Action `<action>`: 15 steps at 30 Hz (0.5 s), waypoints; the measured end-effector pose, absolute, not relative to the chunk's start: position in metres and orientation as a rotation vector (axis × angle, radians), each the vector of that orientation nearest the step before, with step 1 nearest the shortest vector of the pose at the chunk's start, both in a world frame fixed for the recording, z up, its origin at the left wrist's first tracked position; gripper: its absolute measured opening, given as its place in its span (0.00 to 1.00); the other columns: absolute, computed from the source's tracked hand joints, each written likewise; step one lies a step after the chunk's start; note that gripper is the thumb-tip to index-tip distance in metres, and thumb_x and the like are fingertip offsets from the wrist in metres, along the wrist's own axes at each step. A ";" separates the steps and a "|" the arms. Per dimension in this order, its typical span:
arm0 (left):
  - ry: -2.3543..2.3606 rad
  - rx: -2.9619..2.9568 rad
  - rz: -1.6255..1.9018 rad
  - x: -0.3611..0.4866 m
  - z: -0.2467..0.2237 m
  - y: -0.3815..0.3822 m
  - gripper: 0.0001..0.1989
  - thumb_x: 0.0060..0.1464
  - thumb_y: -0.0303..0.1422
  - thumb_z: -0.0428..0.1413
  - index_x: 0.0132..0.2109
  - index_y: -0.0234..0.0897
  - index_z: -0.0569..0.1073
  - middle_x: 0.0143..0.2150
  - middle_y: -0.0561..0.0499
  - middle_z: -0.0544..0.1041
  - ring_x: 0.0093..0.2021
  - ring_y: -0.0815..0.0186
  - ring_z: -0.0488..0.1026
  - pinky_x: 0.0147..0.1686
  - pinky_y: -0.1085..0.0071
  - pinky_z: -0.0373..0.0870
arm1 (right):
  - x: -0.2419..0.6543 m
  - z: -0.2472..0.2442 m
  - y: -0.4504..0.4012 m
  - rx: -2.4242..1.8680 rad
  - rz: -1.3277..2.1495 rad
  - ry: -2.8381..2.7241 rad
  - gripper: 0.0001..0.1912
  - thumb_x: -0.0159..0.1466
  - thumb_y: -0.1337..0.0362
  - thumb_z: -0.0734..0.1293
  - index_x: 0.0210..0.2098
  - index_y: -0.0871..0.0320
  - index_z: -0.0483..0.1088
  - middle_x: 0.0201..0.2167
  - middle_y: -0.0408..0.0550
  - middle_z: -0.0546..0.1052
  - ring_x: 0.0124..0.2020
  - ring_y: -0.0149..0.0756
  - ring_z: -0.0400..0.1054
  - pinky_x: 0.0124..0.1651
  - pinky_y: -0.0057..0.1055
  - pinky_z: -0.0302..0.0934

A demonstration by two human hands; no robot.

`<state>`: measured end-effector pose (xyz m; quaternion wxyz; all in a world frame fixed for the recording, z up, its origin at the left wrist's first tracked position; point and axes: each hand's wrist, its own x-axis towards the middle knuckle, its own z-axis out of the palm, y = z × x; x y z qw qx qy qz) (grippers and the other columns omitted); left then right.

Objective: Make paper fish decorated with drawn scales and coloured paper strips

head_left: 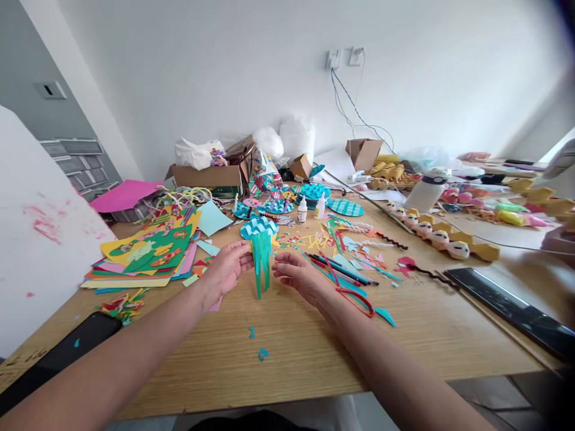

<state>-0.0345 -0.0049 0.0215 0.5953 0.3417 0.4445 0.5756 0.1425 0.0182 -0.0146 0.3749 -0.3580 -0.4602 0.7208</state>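
A scalloped blue paper piece (259, 228) with green and blue paper strips (261, 260) hanging down stands at the middle of the table. My left hand (230, 264) pinches its left edge near the top of the strips. Just right of the strips is my right hand (294, 272), fingers apart and curved, with nothing held. Red-handled scissors (354, 299) lie to the right of my right hand. Two small white glue bottles (302, 211) stand behind the blue piece.
Stacked coloured paper (148, 251) lies left, beside a black phone (67, 353). Pens (344, 270), paper scraps and egg-carton figures (440, 236) spread rightward. A dark tablet-like device (507, 305) lies right. Boxes (206, 177) line the back. A blurred shape shows at far right.
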 end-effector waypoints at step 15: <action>1.379 0.516 1.708 -0.184 0.048 0.047 0.12 0.58 0.35 0.52 0.47 0.33 0.68 0.43 0.48 0.72 0.37 0.67 0.71 0.34 0.67 0.72 | 0.144 -0.014 0.017 -0.978 1.833 -1.196 0.17 0.47 0.61 0.72 0.35 0.57 0.67 0.30 0.41 0.74 0.29 0.26 0.66 0.32 0.24 0.54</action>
